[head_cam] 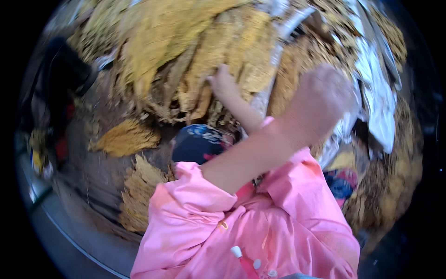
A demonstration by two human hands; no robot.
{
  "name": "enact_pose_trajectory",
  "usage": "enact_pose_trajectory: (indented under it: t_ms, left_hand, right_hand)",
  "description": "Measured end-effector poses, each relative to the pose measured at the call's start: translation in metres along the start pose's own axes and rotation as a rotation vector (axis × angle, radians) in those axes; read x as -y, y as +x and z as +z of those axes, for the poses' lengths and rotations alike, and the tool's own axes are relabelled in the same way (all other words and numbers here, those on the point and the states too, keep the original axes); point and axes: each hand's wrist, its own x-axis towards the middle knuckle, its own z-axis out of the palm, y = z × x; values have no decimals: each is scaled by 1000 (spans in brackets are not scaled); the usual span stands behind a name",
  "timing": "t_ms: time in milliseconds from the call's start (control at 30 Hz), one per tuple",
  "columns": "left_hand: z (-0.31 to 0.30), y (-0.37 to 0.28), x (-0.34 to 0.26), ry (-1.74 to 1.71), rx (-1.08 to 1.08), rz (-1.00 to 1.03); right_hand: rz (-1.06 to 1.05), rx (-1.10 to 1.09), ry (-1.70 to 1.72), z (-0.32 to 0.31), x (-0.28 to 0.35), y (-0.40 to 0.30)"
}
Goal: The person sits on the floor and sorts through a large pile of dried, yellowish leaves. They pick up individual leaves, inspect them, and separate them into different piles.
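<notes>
My forearms cross in front of me, the left one on top. My left hand (pixel 327 89) is at the right, blurred by motion, with its fingers curled. Whether it holds anything is not clear. Below it lie brown dried leaves and a silvery plastic sheet (pixel 374 101). My right hand (pixel 224 82) has reached across to the left, over long yellow-brown dried leaves (pixel 198 82) that look like tobacco. It is at the leaves, but its grip on them cannot be made out. A broad yellow leaf bundle (pixel 163 42) spreads beyond it.
A loose leaf (pixel 129 137) and a ragged leaf piece (pixel 141 193) lie on the dark floor (pixel 101 178) at the left. A dark-clothed leg (pixel 66 66), apparently another person's, stands at the far left. More brown leaves (pixel 386 185) are piled along the right. My patterned trouser knee (pixel 197 143) shows below.
</notes>
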Motion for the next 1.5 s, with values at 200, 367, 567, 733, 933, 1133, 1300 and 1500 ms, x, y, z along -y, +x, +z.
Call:
enact_pose_trajectory:
  t_ms: [200,367,567,733,933,1133,1300,1500]
  left_hand:
    - [-25,10,4,97,62,17]
    - [-5,7,10,17,132,10]
    - [3,7,6,3,130,9]
    - [10,8,7,24,164,-2]
    - [22,-4,4,-9,218,-17]
    - [34,-7,-18,43,230,-44]
    - [35,-1,-16,55,303,-52]
    - [40,4,-13,42,296,-91]
  right_hand:
    - [-226,113,40,-28,-17,-23]
    - [-248,-255,232,-76,-127,-60]
    - [184,-515,-144,-185,-238,-158]
    - [291,-285,-354,-150,-215,-148]
    - [498,-61,-360,-120,-182,-109]
    - [233,-270,-542,-109,-187,-128]
    - [363,-248,-416,-108,-179,-114]
    - [432,-254,-431,-108,-194,-89]
